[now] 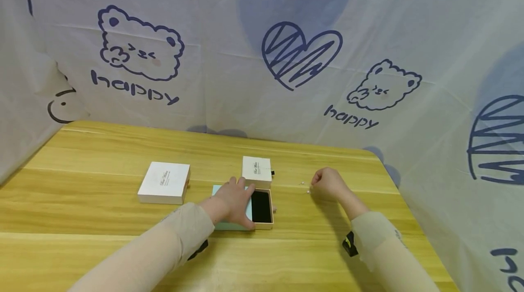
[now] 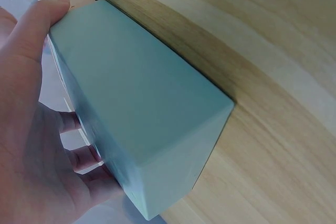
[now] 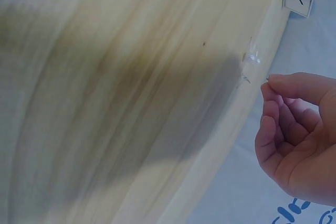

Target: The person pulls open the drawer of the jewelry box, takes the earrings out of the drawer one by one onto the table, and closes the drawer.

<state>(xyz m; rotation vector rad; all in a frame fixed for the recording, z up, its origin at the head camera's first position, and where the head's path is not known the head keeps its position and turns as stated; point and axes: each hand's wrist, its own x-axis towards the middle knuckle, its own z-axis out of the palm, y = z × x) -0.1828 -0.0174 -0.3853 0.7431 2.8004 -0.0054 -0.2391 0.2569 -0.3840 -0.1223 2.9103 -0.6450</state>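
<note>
A light-blue drawer box [image 1: 234,226] lies on the table with its pale drawer [image 1: 264,226] slid partly out to the right, showing a black lining [image 1: 261,206]. My left hand [image 1: 234,202] spans the top of its sleeve and grips it, thumb on the near side and fingers on the far side. In the left wrist view, the thumb reaches the sleeve's end beside the drawer. My right hand [image 1: 329,185] pinches a tiny shiny piece, like an earring [image 3: 268,78], between thumb and forefinger; its exact shape is hidden. Just left of those fingertips lie small pearl-like pieces [image 1: 303,183].
A white lidded box [image 1: 164,182] with printed lettering sits to the left. Behind the blue box stands a smaller white box [image 1: 257,169] with a black pull tab. The wooden table [image 1: 102,219] ends at a hanging printed cloth [image 1: 229,78] at the back and right.
</note>
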